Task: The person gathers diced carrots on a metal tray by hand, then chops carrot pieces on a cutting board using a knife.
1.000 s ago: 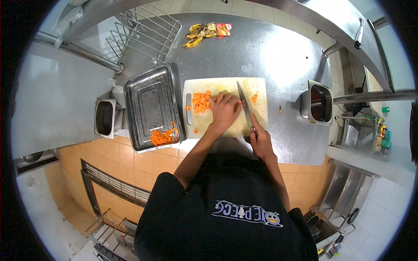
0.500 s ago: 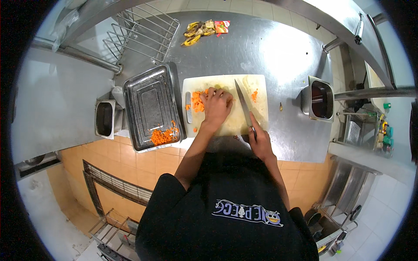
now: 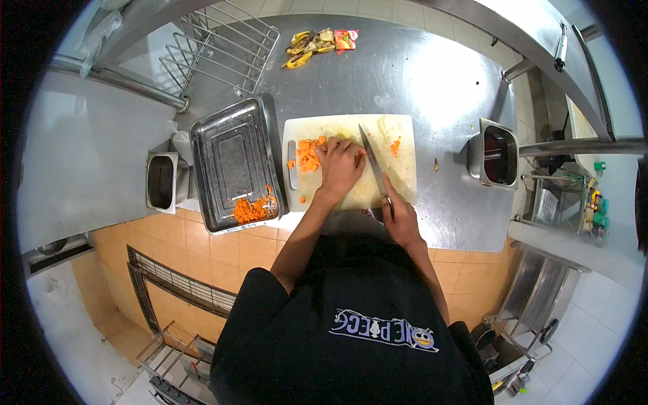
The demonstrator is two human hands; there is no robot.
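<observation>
A pale cutting board [image 3: 402,162] lies on the steel counter. My left hand [image 3: 339,169] rests on the board, fingers curled over something beside a pile of diced orange carrot [image 3: 308,154]. My right hand [image 3: 399,217] grips the handle of a long knife [image 3: 373,164] whose blade lies just right of my left fingers, pointing away from me. A few orange bits [image 3: 395,146] lie on the board's right part. What is under my left fingers is hidden.
A steel tray [image 3: 233,158] left of the board holds diced carrot [image 3: 251,209] at its near end. A small steel bin [image 3: 161,181] stands further left, another bin [image 3: 498,154] to the right. Peels and a wrapper [image 3: 318,42] lie at the counter's back. A wire rack [image 3: 223,50] stands back left.
My left hand and the knife have shifted slightly on the board; the carrot pile now shows to the left of my fingers.
</observation>
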